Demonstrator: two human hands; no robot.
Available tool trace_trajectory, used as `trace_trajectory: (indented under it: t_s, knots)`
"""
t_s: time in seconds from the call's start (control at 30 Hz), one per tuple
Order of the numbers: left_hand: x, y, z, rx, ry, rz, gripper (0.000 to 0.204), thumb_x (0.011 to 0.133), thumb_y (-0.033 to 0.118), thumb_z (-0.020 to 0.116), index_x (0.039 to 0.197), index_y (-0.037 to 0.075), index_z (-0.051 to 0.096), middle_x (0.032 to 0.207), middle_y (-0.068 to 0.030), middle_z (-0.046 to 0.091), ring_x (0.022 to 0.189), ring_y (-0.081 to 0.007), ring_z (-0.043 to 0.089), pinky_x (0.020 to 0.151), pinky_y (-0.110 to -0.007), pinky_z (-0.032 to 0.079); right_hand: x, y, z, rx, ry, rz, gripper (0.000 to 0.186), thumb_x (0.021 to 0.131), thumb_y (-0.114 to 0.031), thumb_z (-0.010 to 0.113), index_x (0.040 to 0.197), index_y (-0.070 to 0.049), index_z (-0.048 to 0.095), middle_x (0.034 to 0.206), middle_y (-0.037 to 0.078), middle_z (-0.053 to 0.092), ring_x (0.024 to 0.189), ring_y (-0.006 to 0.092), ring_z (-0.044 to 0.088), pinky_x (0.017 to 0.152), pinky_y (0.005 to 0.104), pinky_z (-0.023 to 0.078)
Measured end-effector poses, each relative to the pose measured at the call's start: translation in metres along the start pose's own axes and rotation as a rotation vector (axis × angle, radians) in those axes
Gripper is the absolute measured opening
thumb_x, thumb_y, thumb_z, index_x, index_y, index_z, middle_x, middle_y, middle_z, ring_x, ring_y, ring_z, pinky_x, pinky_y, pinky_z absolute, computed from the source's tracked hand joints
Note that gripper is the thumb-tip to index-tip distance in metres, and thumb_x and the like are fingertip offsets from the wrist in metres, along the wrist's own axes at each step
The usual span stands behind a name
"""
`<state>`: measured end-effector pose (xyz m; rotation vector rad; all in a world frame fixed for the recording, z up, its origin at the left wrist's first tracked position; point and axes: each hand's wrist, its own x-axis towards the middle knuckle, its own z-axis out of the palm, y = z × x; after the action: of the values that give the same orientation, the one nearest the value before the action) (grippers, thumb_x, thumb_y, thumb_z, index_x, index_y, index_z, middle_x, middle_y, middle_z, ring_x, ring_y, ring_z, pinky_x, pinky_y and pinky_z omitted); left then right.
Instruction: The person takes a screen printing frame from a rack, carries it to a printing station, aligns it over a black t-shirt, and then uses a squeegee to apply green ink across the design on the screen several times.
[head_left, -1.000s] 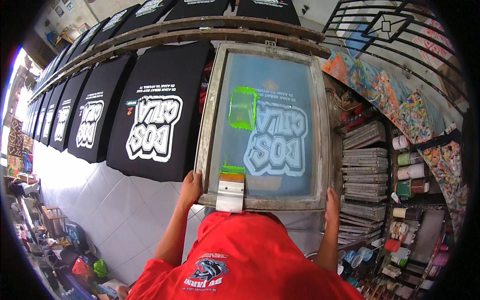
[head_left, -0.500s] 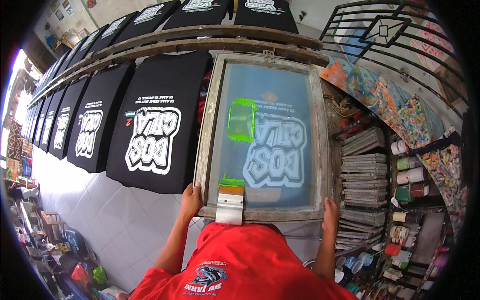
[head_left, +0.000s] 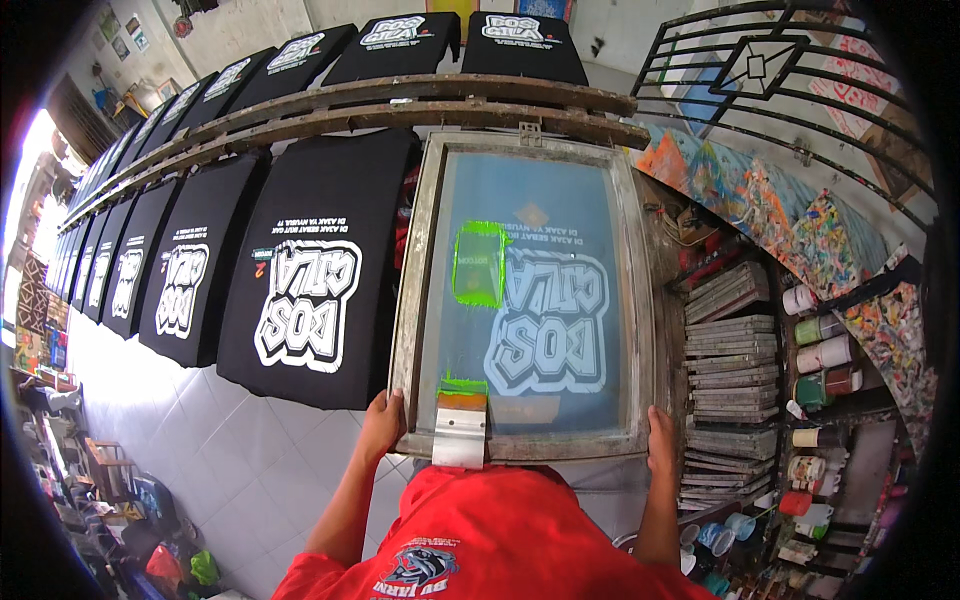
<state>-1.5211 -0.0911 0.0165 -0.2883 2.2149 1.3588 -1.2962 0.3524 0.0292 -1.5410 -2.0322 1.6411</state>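
My left hand [head_left: 385, 420] grips the lower left corner of a weathered screen-printing frame [head_left: 421, 250]. My right hand [head_left: 661, 440] holds the frame's lower right side, fingers mostly hidden behind it. The pale blue translucent mesh [head_left: 540, 190] shows white reversed lettering through it. A bright green ink patch [head_left: 480, 264] sits on the mesh's left half. A squeegee [head_left: 460, 432] with a metal holder and green ink along its edge rests at the frame's lower left. A black shirt [head_left: 330, 190] with a white print lies on a board directly left of the frame.
Rows of printed black shirts [head_left: 180, 210] run left along wooden rails [head_left: 330, 120]. At right are stacked screens [head_left: 725, 385], ink tubs [head_left: 820, 350], a paint-splattered sloping surface [head_left: 760, 185] and black metal bars [head_left: 770, 65]. Tiled floor [head_left: 250, 450] shows below; clutter fills the lower left.
The whole scene, with the frame and both hands, has shifted gradually lower in the picture, showing more of the far row and wall. Both hands keep the same grip on the frame.
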Motion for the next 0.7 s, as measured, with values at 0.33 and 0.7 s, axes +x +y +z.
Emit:
trace_trajectory:
  t_s: [0.33,0.7]
  knots:
    - [0.16,0.191,-0.068,0.122,0.184,0.736,0.043,0.093,0.036,0.053,0.085,-0.006,0.057,0.072,-0.015,0.058,0.066,-0.0221,0.053,0.065,-0.036,0.043,-0.014,0.02,-0.004,-0.009,0.054,-0.065,0.055,0.097,-0.04,0.044,0.127,0.006,0.05,0.126,0.015,0.053,0.115,0.0241,0.048,0.1,0.0322,0.033]
    - [0.51,0.311,0.016,-0.315,-0.164,0.334,0.035,0.093,0.037,0.051,0.083,0.004,0.058,0.071,-0.006,0.055,0.064,-0.0179,0.052,0.063,-0.037,0.043,-0.101,0.068,0.079,0.666,0.523,0.181,0.055,0.093,-0.047,0.05,0.136,-0.015,0.039,0.131,0.01,0.048,0.116,0.0276,0.048,0.096,0.0421,0.037]
